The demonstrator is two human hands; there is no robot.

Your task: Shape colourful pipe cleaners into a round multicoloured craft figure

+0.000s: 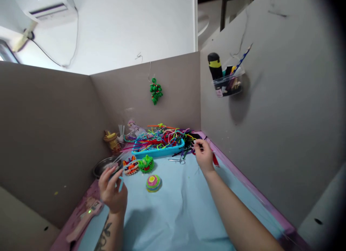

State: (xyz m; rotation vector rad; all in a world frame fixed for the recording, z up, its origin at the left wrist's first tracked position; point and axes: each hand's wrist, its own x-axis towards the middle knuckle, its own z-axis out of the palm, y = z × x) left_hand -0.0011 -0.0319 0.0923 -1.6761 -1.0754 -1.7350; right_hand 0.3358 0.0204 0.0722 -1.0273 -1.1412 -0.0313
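My left hand (pixel 113 191) is raised at the left of the blue cloth, fingers curled around a light blue pipe cleaner (pixel 120 184). Its bent end shows between the fingers, and pale thin strands blur above the fingertips. Farther right, my right hand (pixel 204 156) is pinched beside the heap of pipe cleaners (pixel 162 139). Something thin and pale shows at those fingertips, too small to name. Between the hands lie a striped, rainbow-coloured dome (pixel 154 183), a green fuzzy animal head (pixel 146 164) and an orange fuzzy piece (pixel 131 166).
A blue tray (pixel 159 152) holds the heap at the back. Scissors (pixel 177 160) lie in front of it. At the left are a metal bowl (pixel 104 167) and a pink glue gun (pixel 85 222). Grey partitions (pixel 173 85) surround the table; a pen holder (pixel 228 86) hangs right.
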